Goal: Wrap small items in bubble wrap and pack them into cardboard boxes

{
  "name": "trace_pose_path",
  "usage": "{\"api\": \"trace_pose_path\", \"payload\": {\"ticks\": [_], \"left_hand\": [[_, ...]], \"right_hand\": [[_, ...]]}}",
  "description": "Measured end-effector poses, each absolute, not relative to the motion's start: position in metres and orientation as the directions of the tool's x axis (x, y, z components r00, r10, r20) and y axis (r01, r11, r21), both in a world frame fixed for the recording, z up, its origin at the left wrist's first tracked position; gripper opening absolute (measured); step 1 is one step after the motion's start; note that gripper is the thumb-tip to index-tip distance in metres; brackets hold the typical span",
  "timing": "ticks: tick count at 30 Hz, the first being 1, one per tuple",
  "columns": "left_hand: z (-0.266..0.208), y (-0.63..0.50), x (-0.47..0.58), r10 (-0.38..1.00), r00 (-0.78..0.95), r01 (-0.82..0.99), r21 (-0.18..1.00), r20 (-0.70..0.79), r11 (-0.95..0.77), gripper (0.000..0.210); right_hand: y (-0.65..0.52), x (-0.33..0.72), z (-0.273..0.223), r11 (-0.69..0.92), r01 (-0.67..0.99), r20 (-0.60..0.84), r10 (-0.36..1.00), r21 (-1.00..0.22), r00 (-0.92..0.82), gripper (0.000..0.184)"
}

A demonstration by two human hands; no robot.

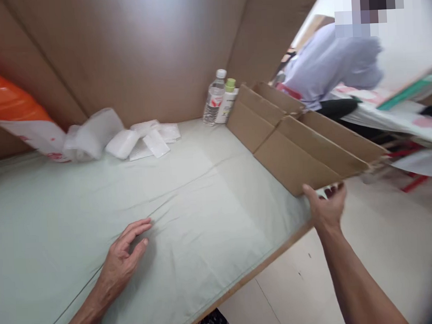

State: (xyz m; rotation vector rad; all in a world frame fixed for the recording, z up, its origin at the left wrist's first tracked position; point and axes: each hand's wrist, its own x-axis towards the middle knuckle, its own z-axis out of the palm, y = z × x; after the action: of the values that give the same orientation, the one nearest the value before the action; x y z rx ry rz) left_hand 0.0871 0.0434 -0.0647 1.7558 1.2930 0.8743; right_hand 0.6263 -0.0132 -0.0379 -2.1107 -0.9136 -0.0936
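Note:
My left hand [125, 254] hovers low over or rests on the pale green cloth of the table [204, 215], holding nothing. Its fingers are loosely bent, with a gap between thumb and fingers. At the table's right edge, my right hand [328, 205] grips the near lower corner of an open cardboard box [309, 158]. The thumb lies at the box's left side, and the fingers curl by its bottom edge, partly hidden. This long, narrow box is split into two open-topped sections and juts out past the table's edge.
A water bottle [215, 99] and a white bottle with a green cap [229, 101] stand behind the box. Several small white packets [156, 141], a clear plastic bag [96, 134] and an orange-and-white bag [20, 108] lie along the cardboard wall [143, 55]. Another person [333, 61] works at right.

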Motion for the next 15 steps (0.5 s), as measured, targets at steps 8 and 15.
{"api": "trace_pose_path", "payload": {"ticks": [8, 15], "left_hand": [[-0.022, 0.041, 0.056, 0.924, 0.291, 0.552, 0.745, 0.250, -0.375, 0.025], [0.066, 0.030, -0.123, 0.635, -0.210, 0.978, 0.167, 0.743, 0.128, 0.048]], "right_hand": [[-0.011, 0.479, -0.095, 0.118, 0.949, 0.365, 0.931, -0.293, -0.003, 0.054], [0.025, 0.328, -0.077, 0.774, 0.629, 0.462, 0.584, -0.070, -0.668, 0.041]]}}
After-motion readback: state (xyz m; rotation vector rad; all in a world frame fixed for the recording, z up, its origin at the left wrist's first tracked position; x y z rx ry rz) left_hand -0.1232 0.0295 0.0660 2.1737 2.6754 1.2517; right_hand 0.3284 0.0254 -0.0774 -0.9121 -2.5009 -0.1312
